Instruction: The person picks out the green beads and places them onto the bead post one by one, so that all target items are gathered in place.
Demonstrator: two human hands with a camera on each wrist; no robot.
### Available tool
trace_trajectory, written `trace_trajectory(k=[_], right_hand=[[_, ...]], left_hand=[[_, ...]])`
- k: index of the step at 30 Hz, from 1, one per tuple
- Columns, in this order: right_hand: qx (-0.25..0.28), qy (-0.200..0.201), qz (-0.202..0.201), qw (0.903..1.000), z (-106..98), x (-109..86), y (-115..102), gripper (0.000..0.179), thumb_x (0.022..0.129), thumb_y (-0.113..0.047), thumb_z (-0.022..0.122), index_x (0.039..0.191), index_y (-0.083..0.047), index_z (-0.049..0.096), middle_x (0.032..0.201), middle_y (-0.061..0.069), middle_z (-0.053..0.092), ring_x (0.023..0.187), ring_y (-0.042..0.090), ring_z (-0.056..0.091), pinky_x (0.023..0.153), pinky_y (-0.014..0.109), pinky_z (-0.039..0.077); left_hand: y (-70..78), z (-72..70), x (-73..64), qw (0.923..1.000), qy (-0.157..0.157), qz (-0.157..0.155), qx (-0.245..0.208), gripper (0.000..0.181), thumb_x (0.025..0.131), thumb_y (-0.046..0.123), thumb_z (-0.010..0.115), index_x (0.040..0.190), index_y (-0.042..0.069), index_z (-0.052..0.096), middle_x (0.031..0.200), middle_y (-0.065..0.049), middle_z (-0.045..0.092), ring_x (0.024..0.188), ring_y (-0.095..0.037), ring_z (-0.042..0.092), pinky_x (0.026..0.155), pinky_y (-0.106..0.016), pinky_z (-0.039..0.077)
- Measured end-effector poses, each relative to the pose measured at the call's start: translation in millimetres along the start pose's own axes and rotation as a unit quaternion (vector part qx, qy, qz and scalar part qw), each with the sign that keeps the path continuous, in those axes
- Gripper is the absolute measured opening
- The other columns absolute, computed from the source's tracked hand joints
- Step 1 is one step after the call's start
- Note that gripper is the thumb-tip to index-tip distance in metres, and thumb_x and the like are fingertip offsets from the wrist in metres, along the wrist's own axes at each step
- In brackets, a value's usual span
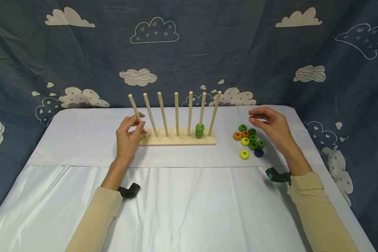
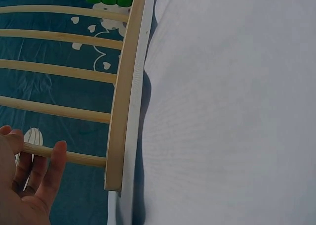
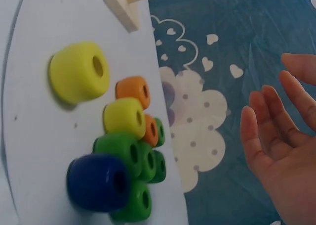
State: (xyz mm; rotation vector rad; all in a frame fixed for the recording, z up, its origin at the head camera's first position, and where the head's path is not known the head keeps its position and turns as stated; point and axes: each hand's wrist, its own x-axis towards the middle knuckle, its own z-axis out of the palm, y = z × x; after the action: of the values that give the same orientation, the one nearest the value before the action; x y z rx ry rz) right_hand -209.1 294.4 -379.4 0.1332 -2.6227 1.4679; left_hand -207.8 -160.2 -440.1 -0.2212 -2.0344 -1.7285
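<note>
A wooden peg rack (image 1: 182,140) with several upright pegs stands at the table's middle. On its second peg from the right sits a stack of green beads (image 1: 200,131). My left hand (image 1: 128,137) holds the leftmost peg (image 2: 85,158) between thumb and fingers; no bead shows on that peg. To the right of the rack lies a cluster of loose beads: green beads (image 1: 253,138), orange beads (image 1: 237,136), yellow beads (image 3: 79,71) and a dark blue bead (image 3: 94,183). My right hand (image 1: 271,126) hovers just beyond the cluster, fingers loosely bent and holding nothing.
A white cloth covers the table (image 1: 189,206). Behind it hangs a dark blue curtain (image 1: 214,52) with a cloud pattern. Black camera mounts (image 1: 130,190) are strapped to both wrists.
</note>
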Motion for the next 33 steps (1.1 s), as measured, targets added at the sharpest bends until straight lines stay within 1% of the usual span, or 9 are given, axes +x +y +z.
trace_trajectory(k=[7, 10, 12, 16, 19, 22, 27, 30, 33], right_hand=[[-0.025, -0.006, 0.014, 0.9996, -3.1, -1.0, 15.8, 0.041, 0.102, -0.029, 0.069, 0.136, -0.007, 0.064, 0.127, -0.006, 0.065, 0.114, 0.001, 0.057, 0.092, -0.001, 0.048], [-0.033, -0.008, 0.023, 0.9992, -3.8, -1.2, 20.9, 0.040, 0.103, -0.032, 0.068, 0.136, -0.010, 0.064, 0.130, -0.001, 0.064, 0.115, 0.001, 0.056, 0.098, 0.002, 0.048], [-0.033, -0.010, 0.024, 0.9991, -4.4, -0.5, 24.8, 0.039, 0.103, -0.031, 0.068, 0.135, -0.009, 0.064, 0.131, 0.001, 0.064, 0.114, 0.000, 0.056, 0.106, 0.012, 0.050], [-0.031, -0.013, 0.029, 0.9990, -6.5, 0.5, 31.6, 0.039, 0.103, -0.028, 0.069, 0.134, -0.007, 0.064, 0.128, -0.001, 0.064, 0.112, -0.001, 0.057, 0.121, 0.040, 0.049], [-0.027, -0.015, 0.036, 0.9989, -8.2, 0.9, 36.4, 0.038, 0.102, -0.027, 0.069, 0.135, -0.007, 0.064, 0.127, -0.003, 0.064, 0.113, 0.000, 0.057, 0.123, 0.048, 0.047], [-0.026, -0.017, 0.043, 0.9986, -9.7, 0.9, 41.2, 0.037, 0.103, -0.025, 0.069, 0.135, -0.008, 0.064, 0.128, -0.005, 0.064, 0.115, 0.001, 0.057, 0.121, 0.042, 0.049], [-0.041, -0.020, 0.039, 0.9982, -11.6, 0.5, 49.6, 0.036, 0.103, -0.022, 0.068, 0.135, -0.006, 0.064, 0.128, -0.005, 0.066, 0.115, -0.001, 0.058, 0.109, 0.018, 0.050], [-0.048, -0.024, 0.034, 0.9980, -12.1, 0.5, 54.5, 0.035, 0.103, -0.019, 0.068, 0.136, -0.006, 0.064, 0.131, 0.000, 0.066, 0.116, 0.000, 0.058, 0.102, 0.006, 0.048], [-0.052, -0.032, 0.036, 0.9975, -12.5, 0.6, 58.6, 0.035, 0.104, -0.018, 0.067, 0.136, -0.007, 0.063, 0.136, 0.008, 0.064, 0.118, 0.002, 0.057, 0.101, 0.004, 0.046]], left_hand=[[0.3, 0.3, 0.3, 1.0000, 0.001, -0.003, -0.004, 0.022, 0.097, 0.001, 0.070, 0.119, -0.002, 0.073, 0.096, -0.006, 0.057, 0.092, -0.010, 0.067, 0.072, -0.037, 0.072], [0.2, 0.0, 0.5, 1.0000, 0.000, -0.001, -0.003, 0.022, 0.097, 0.001, 0.070, 0.119, -0.002, 0.073, 0.096, -0.002, 0.057, 0.092, -0.011, 0.067, 0.072, -0.039, 0.071], [0.4, -0.3, 0.2, 1.0000, -0.001, -0.001, -0.001, 0.022, 0.097, 0.001, 0.070, 0.119, -0.002, 0.073, 0.096, -0.001, 0.057, 0.092, -0.011, 0.067, 0.073, -0.040, 0.071], [0.9, -0.5, 0.1, 1.0000, -0.002, -0.001, 0.002, 0.022, 0.097, 0.000, 0.070, 0.119, -0.001, 0.073, 0.096, -0.001, 0.057, 0.091, -0.011, 0.066, 0.073, -0.041, 0.071], [0.8, -0.4, 0.3, 1.0000, -0.003, 0.001, 0.003, 0.022, 0.098, 0.000, 0.069, 0.119, -0.002, 0.073, 0.097, -0.002, 0.058, 0.092, -0.010, 0.066, 0.073, -0.041, 0.071], [0.2, -0.5, 0.6, 1.0000, -0.002, 0.000, 0.003, 0.022, 0.098, 0.000, 0.069, 0.119, -0.002, 0.073, 0.097, -0.005, 0.058, 0.092, -0.010, 0.066, 0.073, -0.040, 0.071], [-0.2, -0.6, 0.3, 1.0000, -0.002, -0.002, 0.003, 0.022, 0.097, 0.000, 0.070, 0.119, -0.001, 0.073, 0.097, -0.009, 0.058, 0.092, -0.010, 0.066, 0.073, -0.040, 0.071], [-0.1, -0.6, 0.2, 1.0000, -0.003, -0.003, 0.000, 0.022, 0.098, 0.001, 0.070, 0.119, -0.001, 0.073, 0.097, -0.010, 0.058, 0.092, -0.011, 0.066, 0.073, -0.041, 0.071], [-0.1, -0.3, 0.0, 1.0000, -0.002, -0.004, -0.002, 0.022, 0.098, 0.001, 0.069, 0.119, -0.001, 0.074, 0.098, -0.010, 0.058, 0.092, -0.011, 0.066, 0.073, -0.041, 0.071]])
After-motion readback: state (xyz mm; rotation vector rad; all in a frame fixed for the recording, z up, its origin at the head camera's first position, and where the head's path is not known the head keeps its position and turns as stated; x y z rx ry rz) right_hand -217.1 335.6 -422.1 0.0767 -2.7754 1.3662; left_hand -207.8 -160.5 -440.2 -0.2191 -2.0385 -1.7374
